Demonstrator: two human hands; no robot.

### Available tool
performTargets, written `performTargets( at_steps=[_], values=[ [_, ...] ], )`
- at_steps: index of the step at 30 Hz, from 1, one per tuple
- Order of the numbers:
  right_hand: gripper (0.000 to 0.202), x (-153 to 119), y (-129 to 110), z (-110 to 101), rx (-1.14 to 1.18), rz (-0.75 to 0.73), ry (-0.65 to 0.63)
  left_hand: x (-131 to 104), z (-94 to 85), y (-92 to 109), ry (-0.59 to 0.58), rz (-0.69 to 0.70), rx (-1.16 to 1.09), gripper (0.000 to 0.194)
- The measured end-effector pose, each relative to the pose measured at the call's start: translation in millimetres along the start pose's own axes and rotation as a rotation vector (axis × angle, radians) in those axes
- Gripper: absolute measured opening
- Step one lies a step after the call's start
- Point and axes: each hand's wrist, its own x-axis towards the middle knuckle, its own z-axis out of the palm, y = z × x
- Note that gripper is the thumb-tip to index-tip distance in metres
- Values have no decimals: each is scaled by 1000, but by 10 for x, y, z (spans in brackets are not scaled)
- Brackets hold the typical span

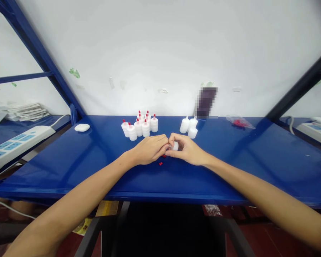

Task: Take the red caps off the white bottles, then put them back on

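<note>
My right hand (186, 150) is closed around a small white squeeze bottle (174, 146), tipped on its side over the middle of the table. My left hand (152, 148) meets it at the bottle's nozzle end, fingers curled together; whatever they pinch is hidden. Below the hands, a small red cap (161, 163) lies on the blue tabletop (182, 182), with more red showing beside the left fingertips. Behind my left hand stands a group of several white bottles (132, 132) with red caps. Three white bottles (184, 125) without red caps stand behind my right hand.
A clear plastic bag (240, 123) with red pieces lies at the back right. Toward the back left rests a white rounded object (82, 127). A white power strip (18, 146) is at the far left. A dark pixelated patch (207, 102) covers part of the wall.
</note>
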Motion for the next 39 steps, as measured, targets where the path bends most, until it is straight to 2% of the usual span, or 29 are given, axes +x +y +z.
performTargets(
  at_steps=[2, 4, 6, 8, 12, 13, 17, 22, 27, 31, 33, 35, 39],
  values=[
    [40, 4, -3, 27, -23, -5, 15, 15, 19, 51, 3, -6, -121, 32],
    [48, 8, -24, 17, -124, -33, 91, 28, 23, 90, 64, -53, -219, 35],
    [57, 9, -55, -55, -260, -78, 239, 29, -6, 91, 153, -134, -260, 38],
    [55, 2, -89, -198, -410, -127, 393, 13, -65, 42, 190, -175, -219, 38],
    [29, -42, -117, -586, -885, -234, 531, -51, -167, -133, 45, -130, 26, 31],
    [24, -54, -108, -673, -986, -220, 560, -66, -172, -173, 10, -132, 77, 30],
    [25, -76, -34, -872, -1163, -98, 573, -95, -125, -257, -64, -171, 155, 32],
    [26, -66, -4, -858, -1237, 40, 500, -94, -67, -252, -97, -177, 161, 32],
    [29, -68, -41, -808, -1301, 126, 461, -98, -106, -265, 31, -124, 199, 28],
    [29, -76, -39, -812, -1323, 133, 481, -116, -226, -307, 234, -99, 288, 28],
    [29, -76, -37, -816, -1309, 119, 501, -131, -296, -322, 341, -171, 337, 28],
    [28, -75, -46, -814, -1295, 98, 538, -141, -348, -324, 400, -276, 358, 30],
    [26, -74, -83, -780, -1248, -42, 610, -127, -356, -308, 350, -430, 399, 34]
  ],
)
